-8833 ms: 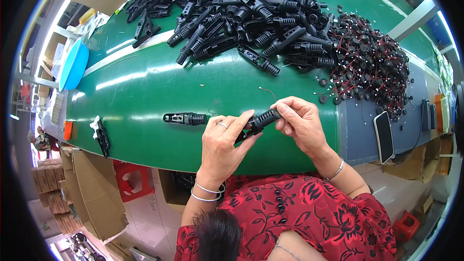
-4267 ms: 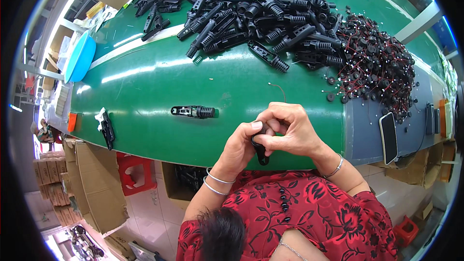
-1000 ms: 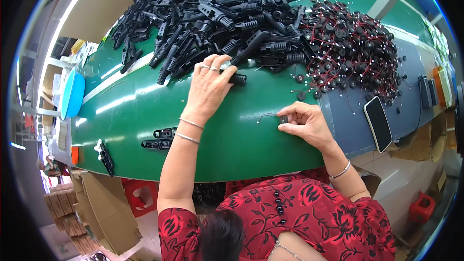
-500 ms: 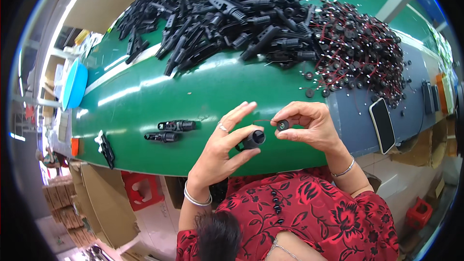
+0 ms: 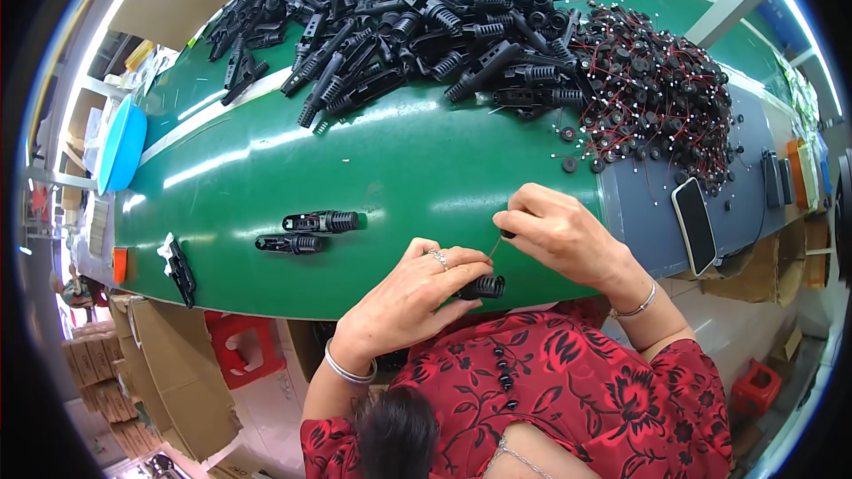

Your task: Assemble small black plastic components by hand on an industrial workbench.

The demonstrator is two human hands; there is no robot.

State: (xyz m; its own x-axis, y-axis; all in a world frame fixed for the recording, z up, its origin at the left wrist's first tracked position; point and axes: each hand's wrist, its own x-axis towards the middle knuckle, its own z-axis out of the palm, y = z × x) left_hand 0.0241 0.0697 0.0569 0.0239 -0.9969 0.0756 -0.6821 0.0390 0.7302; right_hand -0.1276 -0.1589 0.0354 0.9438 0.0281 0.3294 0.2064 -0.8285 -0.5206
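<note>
My left hand (image 5: 410, 298) is closed round a black plastic housing with a ribbed tubular end (image 5: 487, 286), which points to the right. Above and to the right of it, my right hand (image 5: 557, 235) pinches a small round black disc (image 5: 508, 233), mostly hidden by the fingers. A thin wire (image 5: 494, 249) runs from the disc down to the fingertips of my left hand by the housing. Two similar black housings, an upper one (image 5: 321, 221) and a lower one (image 5: 289, 243), lie side by side on the green tabletop (image 5: 399, 168) to the left.
A large heap of black housings (image 5: 399, 27) covers the far side. Beside it is a pile of wired black discs (image 5: 652, 93). At the right lies a phone (image 5: 695, 226). On the left are a blue basin (image 5: 122, 144) and a black part with a white piece (image 5: 180, 273).
My left hand has lowered and turned, so the housing's open end no longer faces up. My right hand has rotated over the disc, and the wire now slants down toward the housing.
</note>
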